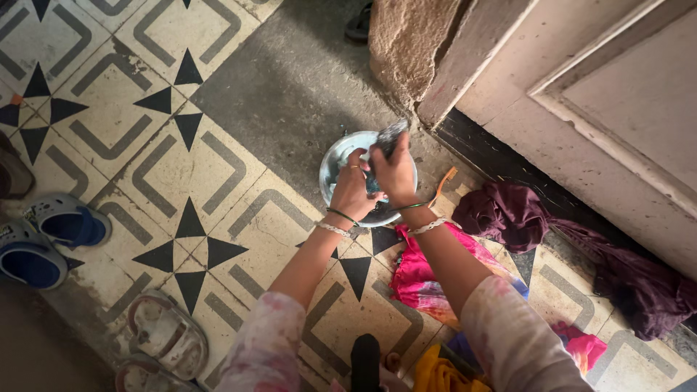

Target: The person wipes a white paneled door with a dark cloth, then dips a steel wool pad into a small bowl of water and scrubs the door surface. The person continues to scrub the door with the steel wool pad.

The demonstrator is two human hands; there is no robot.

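A view straight down onto a patterned tile floor (181,167), cream with grey bands and black star points. A pale panelled door (617,94) fills the upper right, with a rough stone block (410,43) beside it.

Along the door's foot lies a heap of dark purple cloth (508,214), and nearer the person a bright pink cloth (428,279). At the left edge sit blue clogs (51,236), with pale sandals (163,334) below them.

In the middle, resting on the floor by the stone block, is a round steel bowl (335,163). Both arms, in pale flowered sleeves with bangles at the wrists, reach out over it. The left hand (352,192) is curled, fingers closed at the bowl's near side. The right hand (394,174) is clenched around a dark grey wad (392,134) that sticks up above the fingers; it looks like a scrubber, though the blur makes that a guess.

Risks, as a judgement: the bowl sits low on hard tile, so a slipping hold could send it skidding or clattering. Anything spilled would reach the cloths close by. Loose footwear and fabric around the feet could trip someone.

Hard to tell: the bowl's contents are covered by the hands. An orange handle (446,181) pokes out behind the right wrist, its head hidden. A dark sandal (358,22) at the top is cut off by the frame.
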